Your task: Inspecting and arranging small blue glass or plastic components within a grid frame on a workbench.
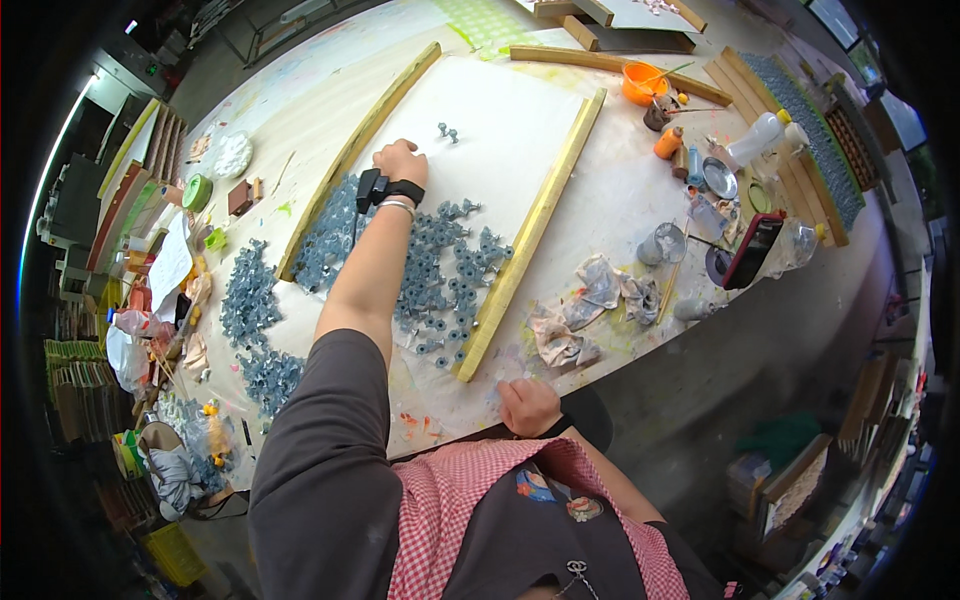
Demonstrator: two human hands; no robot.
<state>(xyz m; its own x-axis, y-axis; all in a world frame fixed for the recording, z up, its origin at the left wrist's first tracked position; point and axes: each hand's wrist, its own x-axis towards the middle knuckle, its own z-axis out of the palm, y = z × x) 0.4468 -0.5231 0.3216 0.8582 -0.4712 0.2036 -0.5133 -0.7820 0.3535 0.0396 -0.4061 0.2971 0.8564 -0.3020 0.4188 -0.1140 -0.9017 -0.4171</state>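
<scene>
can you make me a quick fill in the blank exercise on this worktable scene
1. The left hand reaches onto a white panel framed by two ____ strips.
2. The small pieces spread on the panel are blue-____ in colour.
3. The right hand rests at the near ____ of the table.
4. The small bowl near the far end of the table is ____.

Missing words: wooden; grey; edge; orange
</scene>
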